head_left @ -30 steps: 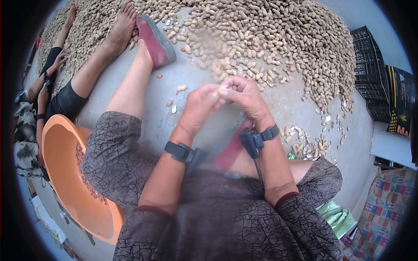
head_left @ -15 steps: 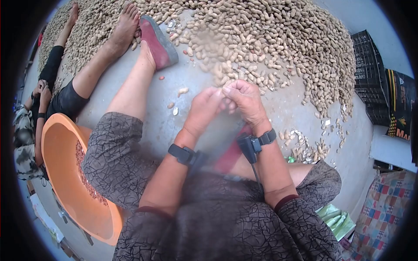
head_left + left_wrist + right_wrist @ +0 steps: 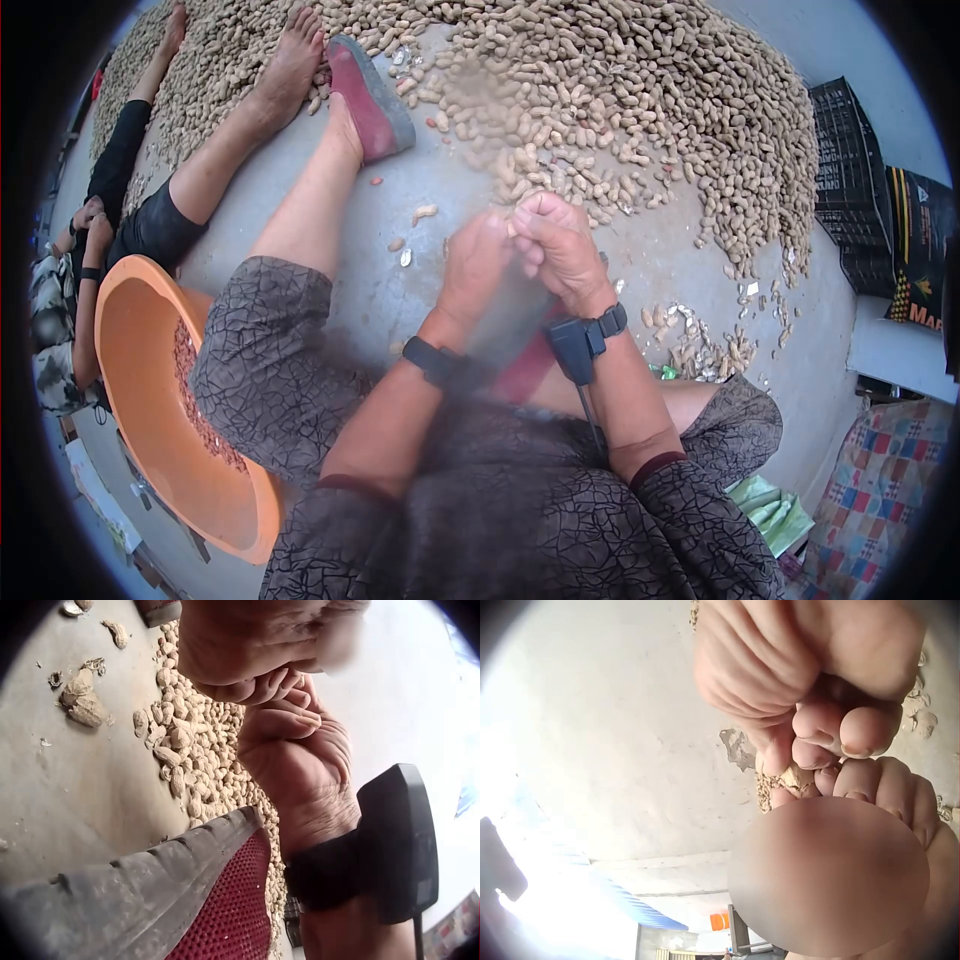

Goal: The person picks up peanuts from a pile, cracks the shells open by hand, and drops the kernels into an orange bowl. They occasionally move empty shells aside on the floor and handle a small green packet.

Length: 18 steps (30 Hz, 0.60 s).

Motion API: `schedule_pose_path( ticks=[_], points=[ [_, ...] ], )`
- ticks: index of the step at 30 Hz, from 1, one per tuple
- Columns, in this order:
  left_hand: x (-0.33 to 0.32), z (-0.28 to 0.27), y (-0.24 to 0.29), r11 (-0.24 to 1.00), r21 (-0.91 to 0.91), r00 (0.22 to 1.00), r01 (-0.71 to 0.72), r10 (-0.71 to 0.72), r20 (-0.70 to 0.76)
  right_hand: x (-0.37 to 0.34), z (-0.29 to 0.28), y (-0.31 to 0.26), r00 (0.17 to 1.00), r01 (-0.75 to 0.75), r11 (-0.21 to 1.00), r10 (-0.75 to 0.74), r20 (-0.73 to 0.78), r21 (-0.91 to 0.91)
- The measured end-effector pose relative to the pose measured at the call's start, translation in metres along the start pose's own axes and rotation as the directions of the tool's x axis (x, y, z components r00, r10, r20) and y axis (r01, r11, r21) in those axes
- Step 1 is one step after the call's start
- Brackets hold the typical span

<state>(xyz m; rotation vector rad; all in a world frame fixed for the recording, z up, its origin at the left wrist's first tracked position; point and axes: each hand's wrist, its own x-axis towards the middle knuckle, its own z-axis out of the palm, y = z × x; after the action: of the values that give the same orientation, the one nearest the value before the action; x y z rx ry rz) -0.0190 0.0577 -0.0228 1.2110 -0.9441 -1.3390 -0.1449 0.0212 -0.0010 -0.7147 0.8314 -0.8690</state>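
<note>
My left hand [image 3: 472, 268] and right hand [image 3: 562, 250] meet at the fingertips in front of the lap. Between them sits a small pale peanut [image 3: 798, 778], pinched by fingers and thumbs of both hands. Most of this nut is hidden by the fingers. In the left wrist view, the curled fingers of the right hand [image 3: 296, 761] press up close against those of the left hand [image 3: 262, 645]. Beyond the hands spreads a large heap of unshelled peanuts [image 3: 640, 90].
An orange tub [image 3: 145, 340] with reddish shelled kernels [image 3: 205, 405] stands at left. Broken shells [image 3: 700, 345] lie beside the right knee. Black crates [image 3: 850, 180] stand at far right. Another person's bare foot [image 3: 285, 75] rests by the heap, near a red shoe [image 3: 365, 100].
Both hands stay together at the fingertips. The left hand has shifted slightly down and right. At far left, the other person's hands have come together.
</note>
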Motion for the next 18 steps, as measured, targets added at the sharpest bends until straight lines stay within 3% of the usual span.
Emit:
schedule_pose_path(
  ticks=[1, 3, 5, 7, 10, 13, 15, 16, 18],
  points=[
    [0.002, -0.003, -0.006, 0.994, 0.112, 1.0, -0.017, 0.017, -0.001, -0.001, 0.001, 0.0, 1.0, -0.002, 1.0, 0.002, 0.0, 0.0],
    [0.005, -0.005, -0.01, 0.997, 0.068, 1.0, -0.025, 0.026, -0.011, -0.002, 0.004, 0.0, 1.0, -0.019, 0.991, 0.016, 0.021, 0.13],
    [0.005, -0.004, -0.009, 0.999, 0.024, 0.999, -0.034, 0.035, -0.023, 0.0, 0.004, 0.003, 1.0, -0.006, 0.992, 0.004, 0.019, 0.128],
    [0.003, 0.0, 0.005, 0.895, -0.364, 0.955, 0.257, -0.293, -0.048, 0.002, 0.005, 0.005, 1.0, 0.006, 0.992, -0.009, 0.019, 0.126],
    [0.006, -0.005, 0.003, 0.881, -0.378, 0.955, 0.285, -0.297, 0.027, 0.003, 0.006, 0.005, 1.0, 0.01, 0.989, -0.009, -0.003, 0.147],
    [0.009, -0.006, 0.003, 0.886, -0.33, 0.942, 0.326, -0.335, 0.029, -0.001, 0.009, 0.001, 0.999, 0.045, 0.997, -0.044, -0.004, 0.057],
    [0.01, -0.008, -0.002, 0.874, -0.375, 0.949, 0.309, -0.312, 0.053, -0.003, 0.013, -0.005, 0.99, 0.121, 0.95, -0.138, -0.038, -0.288],
    [0.01, -0.009, -0.004, 0.86, -0.417, 0.955, 0.293, -0.287, 0.079, -0.004, 0.017, -0.008, 0.99, 0.12, 0.95, -0.136, -0.038, -0.289],
    [0.013, -0.009, -0.008, 0.811, -0.489, 0.942, 0.321, -0.327, 0.077, -0.009, 0.026, -0.012, 0.961, 0.236, 0.825, -0.276, -0.002, -0.514]
  ],
)
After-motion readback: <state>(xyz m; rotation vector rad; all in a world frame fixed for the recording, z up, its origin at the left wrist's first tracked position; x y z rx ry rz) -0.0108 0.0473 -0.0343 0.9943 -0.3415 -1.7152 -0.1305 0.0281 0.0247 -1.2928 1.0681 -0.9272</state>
